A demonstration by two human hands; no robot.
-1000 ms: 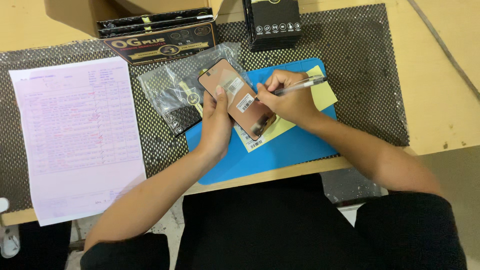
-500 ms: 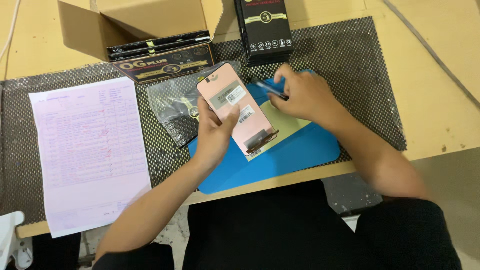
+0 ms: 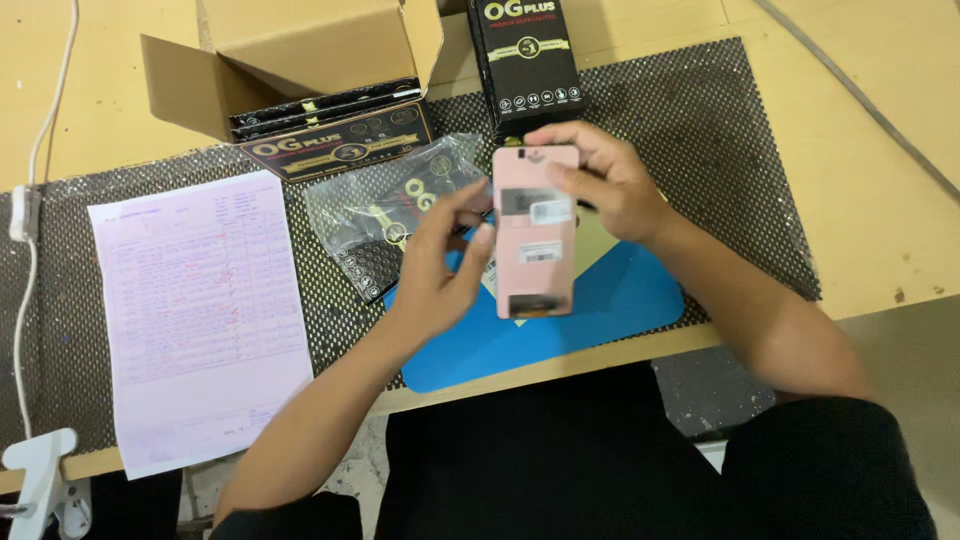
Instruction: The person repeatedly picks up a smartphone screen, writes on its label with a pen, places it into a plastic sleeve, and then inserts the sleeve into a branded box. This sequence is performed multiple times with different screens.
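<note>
Far left: white cable running down the wooden bench edge to a white clamp. Next, a pale lilac printed form lying flat on the black dotted mat. Above it, an open cardboard carton holding slim black boxes, one black box lying in front of it. Centre-left: clear plastic bag, crumpled, on the mat and touching the blue pad. Left hand: half open, fingers curled loosely, thumb and fingertips at the left edge of the pink phone panel. Panel: held upright in the air above the blue pad, back side to the camera, small white labels on it. Right hand: closed over the panel's top right corner, thumb on its face; whether it also holds anything else, cannot be told. Behind: an upright black retail box. Handling judgement: the panel looks thin and easily flexed, so gripping by the edges with both hands, keeping fingers off the labels and holding it over the soft pad, seems the sound way to turn or inspect it.
</note>
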